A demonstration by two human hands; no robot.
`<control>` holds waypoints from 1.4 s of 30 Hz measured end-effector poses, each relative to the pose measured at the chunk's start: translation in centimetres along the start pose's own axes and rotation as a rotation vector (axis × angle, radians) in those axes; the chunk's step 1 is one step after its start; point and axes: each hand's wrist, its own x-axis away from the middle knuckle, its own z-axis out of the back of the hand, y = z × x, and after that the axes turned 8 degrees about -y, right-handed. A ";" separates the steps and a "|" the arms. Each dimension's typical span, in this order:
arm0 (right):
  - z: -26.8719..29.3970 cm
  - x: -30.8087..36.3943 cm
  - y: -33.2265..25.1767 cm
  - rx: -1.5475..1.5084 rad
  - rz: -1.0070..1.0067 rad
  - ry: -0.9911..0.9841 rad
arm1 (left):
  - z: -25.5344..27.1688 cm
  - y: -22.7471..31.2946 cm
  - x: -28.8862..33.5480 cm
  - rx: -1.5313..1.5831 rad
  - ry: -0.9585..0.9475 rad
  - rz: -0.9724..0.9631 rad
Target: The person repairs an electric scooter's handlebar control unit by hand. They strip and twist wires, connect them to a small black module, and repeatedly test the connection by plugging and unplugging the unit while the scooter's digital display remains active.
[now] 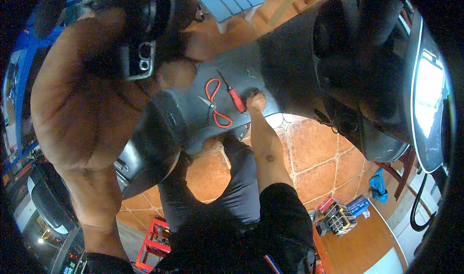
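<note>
My left hand (84, 114) is raised large and close on the left, palm in view. Its fingers curve about a dark object (137, 61) with a silver-edged corner and two small rings. Shadow and blur hide its kind. Lower down, my right hand (257, 101) is closed on the grey footboard (200, 75) of a scooter. A small dark bit shows at its fingers, too hidden to name. Just left of that hand lies a screwdriver (236, 99) with a red handle. Beside it are scissors (214, 104) with red loop handles, blades slightly apart.
The black scooter seat (152, 143) is left of the footboard, the dark front body (295, 56) right. A blue slatted stool (227, 0) stands beyond. Small boxes (338, 218) sit on a wooden surface (357, 245) at lower right. A red rack (154, 242) stands lower left.
</note>
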 end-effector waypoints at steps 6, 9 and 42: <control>0.5 -1.1 3.8 -0.379 0.063 0.166 | -0.3 -0.6 -0.1 0.035 -0.053 -0.046; 4.0 0.1 1.1 -1.179 -0.050 -0.090 | -0.9 -1.0 -0.2 0.135 -0.183 -0.068; 39.2 29.6 -29.3 -0.369 0.917 0.166 | -5.2 -2.2 0.4 0.694 0.217 -0.091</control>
